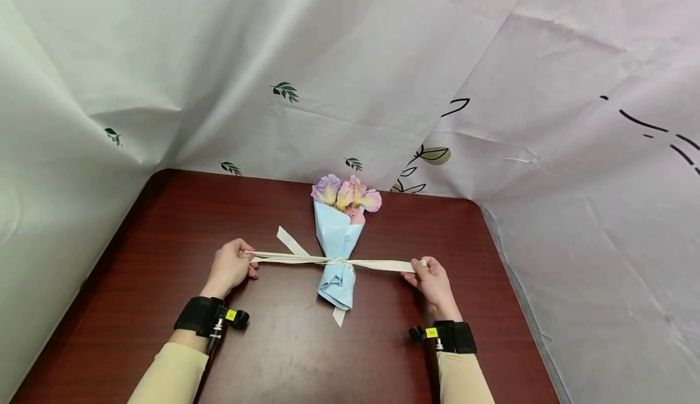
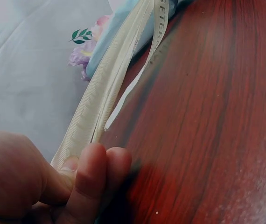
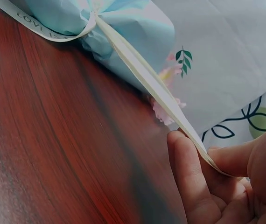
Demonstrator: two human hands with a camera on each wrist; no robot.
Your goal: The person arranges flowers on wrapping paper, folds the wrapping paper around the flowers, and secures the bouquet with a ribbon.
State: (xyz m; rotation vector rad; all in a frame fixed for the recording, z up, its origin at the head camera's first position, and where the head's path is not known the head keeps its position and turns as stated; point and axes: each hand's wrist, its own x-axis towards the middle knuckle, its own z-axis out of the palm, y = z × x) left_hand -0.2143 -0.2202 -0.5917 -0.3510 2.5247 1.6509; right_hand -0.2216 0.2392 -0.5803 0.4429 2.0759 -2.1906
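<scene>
A bouquet of purple and pink flowers (image 1: 350,192) in light blue wrapping paper (image 1: 335,228) lies on the table. Around its narrow waist runs a cream ribbon (image 1: 383,265), drawn out to both sides. My left hand (image 1: 229,265) pinches the ribbon's left part between thumb and fingers, where the left wrist view shows several layers of ribbon (image 2: 107,79) together. On the other side, my right hand (image 1: 432,280) pinches the right part, also seen as a folded ribbon (image 3: 142,72) in the right wrist view. Loose ribbon tails (image 1: 291,241) stick out at upper left and below the paper.
The dark red wooden table (image 1: 262,349) has rounded far corners. A white fabric sheet (image 1: 350,76) with leaf prints hangs behind it and along both sides. Each wrist wears a black strap (image 1: 198,316) with a small camera.
</scene>
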